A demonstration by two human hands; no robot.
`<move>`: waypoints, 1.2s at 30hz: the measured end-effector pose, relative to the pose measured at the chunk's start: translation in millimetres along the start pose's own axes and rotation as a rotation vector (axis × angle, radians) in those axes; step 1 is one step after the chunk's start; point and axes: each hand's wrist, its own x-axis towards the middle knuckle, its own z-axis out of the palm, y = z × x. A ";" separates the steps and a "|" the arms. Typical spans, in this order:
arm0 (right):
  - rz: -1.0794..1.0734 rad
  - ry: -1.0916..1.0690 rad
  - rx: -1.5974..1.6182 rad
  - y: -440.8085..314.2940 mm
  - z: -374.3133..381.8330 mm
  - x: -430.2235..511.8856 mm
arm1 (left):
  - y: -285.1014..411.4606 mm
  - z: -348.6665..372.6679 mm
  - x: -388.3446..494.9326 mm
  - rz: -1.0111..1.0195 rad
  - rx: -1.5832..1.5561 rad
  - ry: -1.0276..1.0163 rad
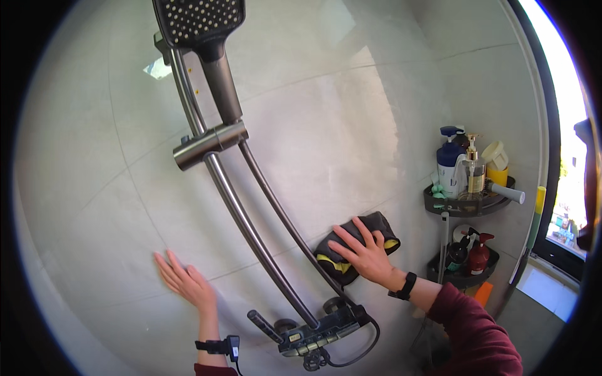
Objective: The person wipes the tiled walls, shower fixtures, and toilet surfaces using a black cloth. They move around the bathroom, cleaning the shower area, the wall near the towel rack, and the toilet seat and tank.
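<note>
My right hand (364,254) presses a folded dark grey and yellow cloth (329,249) flat against the grey wall tiles (301,188), just right of the shower hose. My left hand (186,282) rests on the tiles at the lower left, holding nothing, its fingers apart from the thumb. Between the hands runs the metal shower rail (249,230), with the thin shower hose (277,207) beside it. A square black shower head (202,21) sits in its holder at the top. The dark shower mixer (320,333) is at the bottom, below both hands.
At the right, an upper corner shelf (454,207) holds pump bottles, a yellow cup and a brush. A lower corner shelf (463,277) carries a red pump bottle (479,254) and a dark one. Poles stand beside the shelves, near the window frame (562,254).
</note>
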 end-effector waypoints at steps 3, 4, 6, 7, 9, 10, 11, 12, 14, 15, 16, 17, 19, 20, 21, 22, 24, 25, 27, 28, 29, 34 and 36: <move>-0.016 0.117 0.009 7.1 -7.0 45.8 | 0.5 -0.8 0.0 -0.007 -0.008 0.000; -0.062 0.221 0.012 11.5 -9.4 60.4 | 0.2 -0.8 -0.4 -0.009 -0.006 -0.002; -0.078 0.373 0.016 15.3 -12.6 87.1 | -0.4 -0.6 -1.2 -0.015 0.006 -0.014; -0.072 0.405 0.003 17.8 -14.6 100.4 | -0.8 -0.2 -1.6 -0.023 0.014 -0.020; -0.042 0.524 0.065 24.6 -17.3 132.7 | -1.8 0.7 -2.4 -0.029 0.020 -0.025; -0.042 0.589 0.060 29.7 -19.6 151.7 | -2.3 1.2 -2.8 -0.029 0.017 -0.021; -0.015 0.612 0.091 35.5 -22.5 172.9 | -3.0 1.8 -3.0 -0.041 0.021 -0.033; 0.009 0.682 0.119 42.5 -25.5 198.4 | -3.6 2.3 -3.5 -0.037 0.024 -0.026; 0.042 0.799 0.131 60.2 -34.8 258.1 | -4.4 3.8 -3.8 -0.059 0.048 -0.041; 0.027 0.841 0.115 71.1 -41.9 288.7 | -4.8 4.2 -4.0 -0.044 0.038 -0.031; 0.012 0.874 0.063 82.6 -49.7 318.7 | -5.0 4.4 -4.1 -0.034 0.035 -0.023; -0.007 0.931 0.015 96.0 -59.4 349.7 | -5.3 4.2 -4.2 -0.031 0.037 -0.022; 0.026 0.981 -0.125 130.7 -79.4 391.6 | -5.3 3.5 -4.3 -0.027 0.031 -0.018; 0.081 0.966 -0.183 151.4 -88.7 403.6 | -5.1 3.3 -4.4 -0.028 0.027 -0.026; 0.146 0.973 -0.256 173.5 -96.9 408.4 | -5.0 3.1 -4.7 -0.018 0.028 -0.022; 0.298 0.895 -0.286 194.6 -103.2 408.9 | -5.0 3.0 -5.1 -0.012 0.029 -0.019; 0.502 0.861 -0.272 236.2 -110.2 392.7 | -4.9 3.2 -6.0 -0.005 0.031 -0.013; 0.609 0.839 -0.266 254.1 -111.4 380.6 | -5.0 3.5 -6.2 -0.004 0.032 -0.008; 0.716 0.778 -0.258 280.6 -106.2 350.0 | -5.2 5.1 -6.8 -0.006 0.031 0.000; 0.670 0.835 -0.277 287.7 -100.4 340.1 | -5.3 6.4 -7.1 -0.007 0.029 0.003; 0.689 0.826 -0.271 291.4 -92.2 328.2 | -5.8 7.4 -6.9 -0.013 0.021 -0.002; 0.759 0.743 -0.296 261.4 -50.8 277.5 | -9.2 13.6 -8.6 0.042 0.041 0.055; 0.716 0.741 -0.235 229.6 -38.7 256.1 | -10.9 14.7 -9.5 0.058 0.040 0.064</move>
